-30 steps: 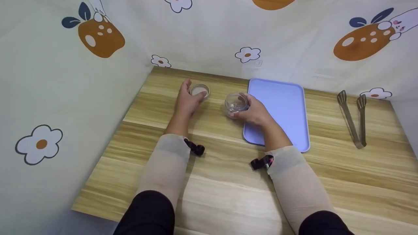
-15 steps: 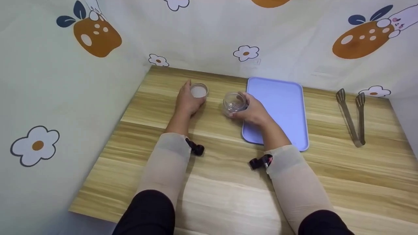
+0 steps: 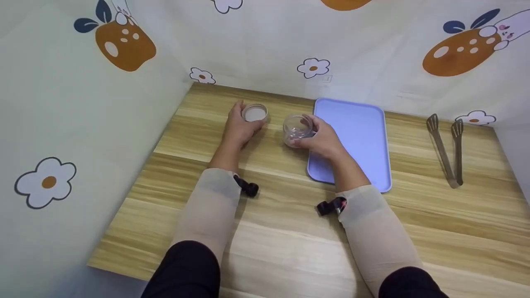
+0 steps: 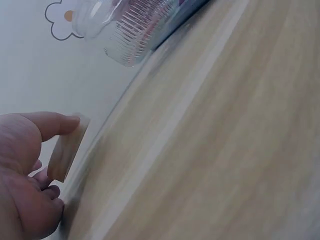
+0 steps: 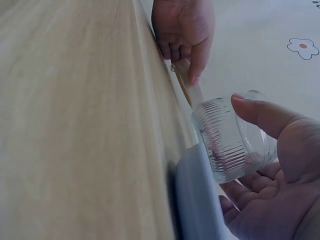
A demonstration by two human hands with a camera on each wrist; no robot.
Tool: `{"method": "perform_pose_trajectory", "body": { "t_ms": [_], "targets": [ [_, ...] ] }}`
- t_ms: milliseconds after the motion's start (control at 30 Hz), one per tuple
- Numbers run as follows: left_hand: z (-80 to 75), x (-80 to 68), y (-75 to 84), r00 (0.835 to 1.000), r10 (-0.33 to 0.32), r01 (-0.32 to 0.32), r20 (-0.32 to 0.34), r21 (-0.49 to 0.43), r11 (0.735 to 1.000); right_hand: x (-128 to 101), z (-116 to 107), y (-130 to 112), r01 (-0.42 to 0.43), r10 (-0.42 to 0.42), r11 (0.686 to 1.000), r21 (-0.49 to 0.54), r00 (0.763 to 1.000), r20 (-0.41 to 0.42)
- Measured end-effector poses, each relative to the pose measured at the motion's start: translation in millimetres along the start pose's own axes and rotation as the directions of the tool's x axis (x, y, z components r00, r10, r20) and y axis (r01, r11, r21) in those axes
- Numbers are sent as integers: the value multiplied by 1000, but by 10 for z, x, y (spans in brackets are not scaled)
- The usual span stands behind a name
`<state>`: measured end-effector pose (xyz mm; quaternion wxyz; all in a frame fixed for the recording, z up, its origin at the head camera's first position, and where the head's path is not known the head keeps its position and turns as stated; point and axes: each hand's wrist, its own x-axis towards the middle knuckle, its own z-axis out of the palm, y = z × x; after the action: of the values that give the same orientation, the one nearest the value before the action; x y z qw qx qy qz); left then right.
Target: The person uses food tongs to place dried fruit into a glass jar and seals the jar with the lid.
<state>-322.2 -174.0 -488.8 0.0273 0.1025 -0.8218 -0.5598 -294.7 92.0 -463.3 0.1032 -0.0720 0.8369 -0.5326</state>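
My left hand holds a round wood-coloured lid at the back left of the table, thumb and fingers pinching its rim; the left wrist view shows the lid edge-on, tilted up under my thumb. My right hand grips a small clear ribbed glass jar, open and empty, lifted a little off the table beside the tray. In the right wrist view the jar lies tilted between my thumb and fingers, with the left hand and lid behind it.
A lilac tray lies flat just right of the jar. Metal tongs lie at the far right. Printed cloth walls close in the wooden table on the left and at the back.
The left hand has tipped the lid up slightly and shifted it a little to the right. The right hand keeps the jar almost in place.
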Motion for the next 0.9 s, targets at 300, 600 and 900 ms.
{"method": "perform_pose_trajectory", "body": {
  "t_ms": [300, 600, 900],
  "targets": [
    [58, -79, 183, 992, 122, -127, -35, -271, 954, -102, -45, -252, 97, -84, 972, 213, 994, -70],
    [83, -247, 439, 966, 251, -244, -57, -515, 822, -268, -41, -474, 176, -145, 916, 359, 983, -112],
    [110, -377, 584, 942, 330, -266, -57, -727, 633, -368, -50, -582, 244, -181, 869, 431, 966, -182]
  ]
}}
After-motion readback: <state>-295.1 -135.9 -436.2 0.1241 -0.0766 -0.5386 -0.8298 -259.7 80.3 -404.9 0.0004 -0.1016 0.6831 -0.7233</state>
